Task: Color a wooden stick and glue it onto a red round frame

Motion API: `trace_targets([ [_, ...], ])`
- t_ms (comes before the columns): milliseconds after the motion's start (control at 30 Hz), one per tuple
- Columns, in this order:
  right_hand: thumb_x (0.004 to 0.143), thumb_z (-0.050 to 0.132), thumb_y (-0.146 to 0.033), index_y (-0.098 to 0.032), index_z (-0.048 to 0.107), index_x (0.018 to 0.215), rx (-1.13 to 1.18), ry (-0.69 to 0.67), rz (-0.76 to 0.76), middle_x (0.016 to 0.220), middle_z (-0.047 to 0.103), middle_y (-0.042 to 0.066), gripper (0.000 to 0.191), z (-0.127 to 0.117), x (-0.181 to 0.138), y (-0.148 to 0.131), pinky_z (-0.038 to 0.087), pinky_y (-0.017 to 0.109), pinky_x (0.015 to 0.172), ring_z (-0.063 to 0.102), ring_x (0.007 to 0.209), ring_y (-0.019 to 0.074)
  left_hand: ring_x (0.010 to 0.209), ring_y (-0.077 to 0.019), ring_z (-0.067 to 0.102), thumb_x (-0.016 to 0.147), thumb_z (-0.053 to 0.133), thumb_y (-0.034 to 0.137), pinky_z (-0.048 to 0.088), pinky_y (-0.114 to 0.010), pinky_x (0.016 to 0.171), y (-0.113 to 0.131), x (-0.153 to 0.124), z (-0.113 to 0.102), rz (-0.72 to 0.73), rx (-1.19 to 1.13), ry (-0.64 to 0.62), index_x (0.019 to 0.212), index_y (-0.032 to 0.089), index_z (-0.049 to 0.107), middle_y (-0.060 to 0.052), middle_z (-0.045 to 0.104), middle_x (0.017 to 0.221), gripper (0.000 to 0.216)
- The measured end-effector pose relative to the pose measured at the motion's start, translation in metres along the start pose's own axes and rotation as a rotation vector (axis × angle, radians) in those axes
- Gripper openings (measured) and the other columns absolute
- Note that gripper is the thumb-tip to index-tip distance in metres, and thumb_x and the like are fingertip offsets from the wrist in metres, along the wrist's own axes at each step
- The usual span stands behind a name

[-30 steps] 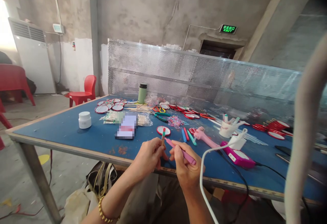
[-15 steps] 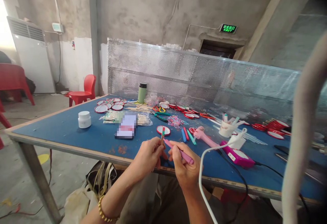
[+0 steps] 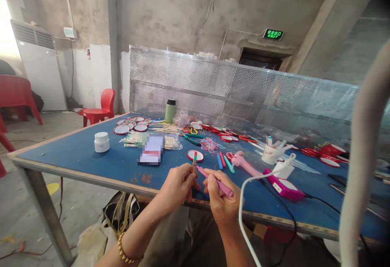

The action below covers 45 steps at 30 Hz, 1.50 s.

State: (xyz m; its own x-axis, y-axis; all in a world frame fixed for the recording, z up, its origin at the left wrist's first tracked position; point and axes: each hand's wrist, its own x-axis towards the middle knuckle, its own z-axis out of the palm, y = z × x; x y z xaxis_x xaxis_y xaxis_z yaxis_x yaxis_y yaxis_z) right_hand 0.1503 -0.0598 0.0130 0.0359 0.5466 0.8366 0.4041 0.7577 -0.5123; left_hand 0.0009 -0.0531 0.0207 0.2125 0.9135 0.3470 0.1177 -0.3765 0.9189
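My left hand (image 3: pixel 176 185) is closed around a thin wooden stick (image 3: pixel 194 162), held upright, with green and red bands near its top. A pink marker pen (image 3: pixel 224 188) lies in my right hand (image 3: pixel 224 206), pinched between thumb and fingers. Its tip points left at the stick, very close to it; whether they touch I cannot tell. Just beyond my hands is a round white disc with a red rim (image 3: pixel 195 155). To its right lie blue, red and teal marker pens (image 3: pixel 229 164).
A blurred phone (image 3: pixel 151 149), a white jar (image 3: pixel 101 142) and a green bottle (image 3: pixel 170 111) stand left on the blue table (image 3: pixel 76 159). Pliers (image 3: pixel 192 140) and colourful bands (image 3: pixel 210 145) lie behind. A pink glue gun (image 3: pixel 246 163), white cable (image 3: pixel 242 202) and cup (image 3: pixel 270 154) are rightward.
The pink marker pen has shifted slightly right, its tip a little farther from the stick. My left hand keeps its hold. The whole view has moved slightly.
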Motion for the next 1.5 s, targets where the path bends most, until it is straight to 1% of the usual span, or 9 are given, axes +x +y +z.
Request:
trace_targets([
  [133, 0.09, 0.059, -0.024, -0.018, 0.074, 0.098, 0.018, 0.059, 0.012, 0.069, 0.064, 0.0, 0.018, 0.0011, -0.0026, 0.0022, 0.046, 0.024, 0.052, 0.056, 0.054, 0.012, 0.038, -0.0107, 0.055, 0.092, 0.045, 0.032, 0.035, -0.019, 0.037, -0.0028, 0.0006, 0.0, 0.002, -0.018, -0.003, 0.081, 0.021, 0.05, -0.001, 0.073, 0.073, 0.017],
  [433, 0.091, 0.057, -0.022, -0.019, 0.074, 0.094, 0.01, -0.024, -0.028, 0.065, 0.058, -0.002, 0.018, -0.0015, 0.0014, 0.0004, 0.045, 0.024, 0.052, 0.056, 0.054, 0.0117, 0.038, -0.0098, 0.055, 0.093, 0.043, 0.03, 0.036, -0.019, 0.04, -0.0002, -0.0004, 0.0, 0.011, 0.005, 0.001, 0.08, 0.02, 0.051, -0.001, 0.072, 0.071, 0.018],
  [867, 0.092, 0.057, -0.024, -0.018, 0.072, 0.089, -0.029, -0.018, -0.024, 0.068, 0.064, 0.0, 0.016, -0.002, 0.0014, 0.0006, 0.045, 0.023, 0.05, 0.056, 0.054, 0.0113, 0.038, -0.0094, 0.055, 0.094, 0.043, 0.03, 0.037, -0.019, 0.041, -0.0031, 0.0011, 0.0, 0.014, 0.017, 0.002, 0.079, 0.02, 0.05, -0.001, 0.073, 0.072, 0.019],
  [1000, 0.092, 0.057, -0.023, -0.019, 0.073, 0.096, -0.024, -0.024, -0.024, 0.068, 0.064, 0.0, 0.017, -0.0024, 0.0013, 0.0024, 0.045, 0.023, 0.05, 0.056, 0.054, 0.0116, 0.039, -0.0096, 0.056, 0.094, 0.043, 0.03, 0.037, -0.019, 0.041, -0.0031, 0.0009, 0.0, 0.017, 0.026, 0.001, 0.08, 0.02, 0.05, -0.002, 0.073, 0.072, 0.019],
  [1233, 0.09, 0.058, -0.022, -0.018, 0.073, 0.096, 0.018, 0.056, 0.014, 0.07, 0.066, 0.001, 0.017, -0.0015, -0.0026, 0.0027, 0.048, 0.024, 0.053, 0.058, 0.055, 0.0127, 0.039, -0.01, 0.055, 0.093, 0.045, 0.031, 0.036, -0.019, 0.038, -0.0032, 0.0001, 0.0001, -0.006, -0.008, 0.008, 0.079, 0.021, 0.05, -0.001, 0.073, 0.072, 0.018],
  [1500, 0.093, 0.056, -0.021, -0.019, 0.073, 0.095, -0.019, -0.013, -0.06, 0.068, 0.063, -0.001, 0.018, -0.0014, 0.0012, -0.0007, 0.045, 0.023, 0.05, 0.056, 0.054, 0.0109, 0.039, -0.0099, 0.056, 0.093, 0.043, 0.03, 0.037, -0.019, 0.041, -0.0008, -0.0002, -0.0003, 0.009, 0.014, 0.006, 0.081, 0.02, 0.052, -0.001, 0.072, 0.07, 0.018],
])
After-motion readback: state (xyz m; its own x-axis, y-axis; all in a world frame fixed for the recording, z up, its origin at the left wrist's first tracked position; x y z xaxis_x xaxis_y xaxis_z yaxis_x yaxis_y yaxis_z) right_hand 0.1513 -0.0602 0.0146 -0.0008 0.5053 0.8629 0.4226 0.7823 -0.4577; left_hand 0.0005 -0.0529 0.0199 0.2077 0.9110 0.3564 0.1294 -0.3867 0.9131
